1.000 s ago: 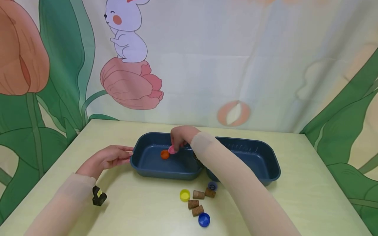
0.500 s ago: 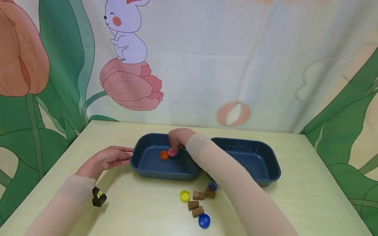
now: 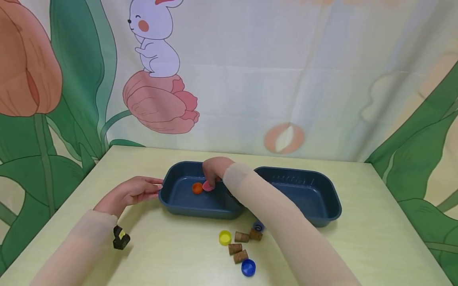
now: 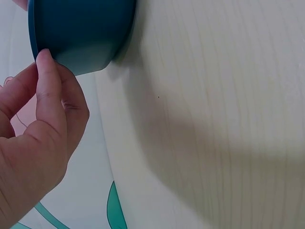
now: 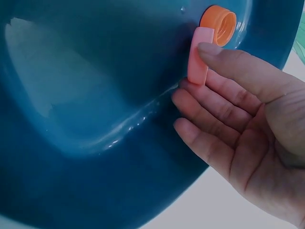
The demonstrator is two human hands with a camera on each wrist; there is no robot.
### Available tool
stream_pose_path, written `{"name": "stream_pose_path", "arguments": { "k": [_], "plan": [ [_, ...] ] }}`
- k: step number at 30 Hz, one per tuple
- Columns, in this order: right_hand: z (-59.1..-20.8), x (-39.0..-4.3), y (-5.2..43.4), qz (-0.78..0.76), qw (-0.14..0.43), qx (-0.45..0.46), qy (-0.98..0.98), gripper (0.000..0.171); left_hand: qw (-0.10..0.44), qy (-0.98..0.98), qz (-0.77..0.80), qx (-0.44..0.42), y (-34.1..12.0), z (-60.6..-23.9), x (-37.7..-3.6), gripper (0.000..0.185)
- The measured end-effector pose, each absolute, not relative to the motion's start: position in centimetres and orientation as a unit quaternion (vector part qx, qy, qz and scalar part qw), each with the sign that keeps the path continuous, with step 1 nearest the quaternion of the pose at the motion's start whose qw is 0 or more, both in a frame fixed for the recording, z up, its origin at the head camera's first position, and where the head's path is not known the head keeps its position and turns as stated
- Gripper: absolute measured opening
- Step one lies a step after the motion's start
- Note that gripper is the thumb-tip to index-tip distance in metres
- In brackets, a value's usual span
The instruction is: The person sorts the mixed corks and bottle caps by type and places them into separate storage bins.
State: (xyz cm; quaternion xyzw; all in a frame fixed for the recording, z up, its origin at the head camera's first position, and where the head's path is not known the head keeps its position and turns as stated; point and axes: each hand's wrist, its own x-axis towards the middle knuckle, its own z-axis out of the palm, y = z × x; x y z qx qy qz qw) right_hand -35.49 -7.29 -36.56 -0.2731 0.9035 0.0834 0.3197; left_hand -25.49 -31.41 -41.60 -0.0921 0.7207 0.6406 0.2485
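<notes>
Right hand (image 3: 214,169) pinches a small round pink cap (image 5: 200,56) between thumb and fingers, held on edge inside the left dark-blue tray (image 3: 179,196), just beside an orange cap (image 3: 197,188). No readable writing. Left wrist view alone shows left hand (image 3: 130,190) with fingers together, thumb tip touching the tray's outer rim.

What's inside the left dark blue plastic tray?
An orange plastic bottle cap lies on the floor of the left dark blue plastic tray. Beside it, the right hand pinches a pink plastic bottle cap. The forearm hides the tray's right end.
</notes>
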Motion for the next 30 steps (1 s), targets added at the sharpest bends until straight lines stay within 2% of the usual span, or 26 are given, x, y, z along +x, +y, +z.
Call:
{"name": "stream_pose_path", "arguments": {
  "k": [10, 30],
  "plan": [
    [-37.9, -35.7, -8.0, 0.07, 0.328, -0.276, 0.901, 0.016, 0.248, 0.718, 0.643, -0.099, -31.4, -41.7, -25.7, 0.057],
    [-38.2, -35.2, -8.1, 0.046, 0.315, -0.281, 0.905, 0.013, 0.242, 0.725, 0.639, -0.083, -31.5, -41.6, -25.5, 0.057]
  ]
}}
